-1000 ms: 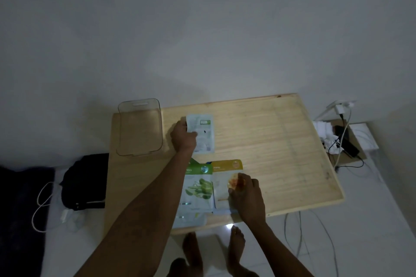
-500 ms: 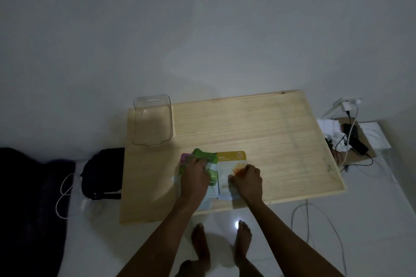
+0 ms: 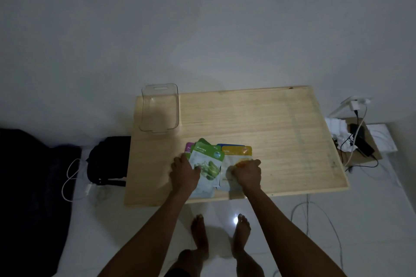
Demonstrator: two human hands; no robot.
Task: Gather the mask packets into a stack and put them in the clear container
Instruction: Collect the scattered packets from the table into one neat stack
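Green aloe packet (image 3: 206,165) sits on top of a loose fan of mask packets near the front edge of the wooden table (image 3: 270,128), w/ a purple one (image 3: 188,147) peeking out at the left and another green corner behind it. Yellow honey packet (image 3: 236,153) lies just beside, over a blue one (image 3: 227,145). Left hand (image 3: 184,172) rests on the fan's left edge, fingers spread, thumb pressing the green face. Right hand (image 3: 246,173) lies flat on the yellow packet, fingers together & curled down; can't tell if they grip an edge. Clear container (image 3: 160,108) stands empty at the far left corner, well apart from the packets. Progress, I'd say: packets pulled close but not squared into one stack; merging the two piles, then lifting into the container, is left.
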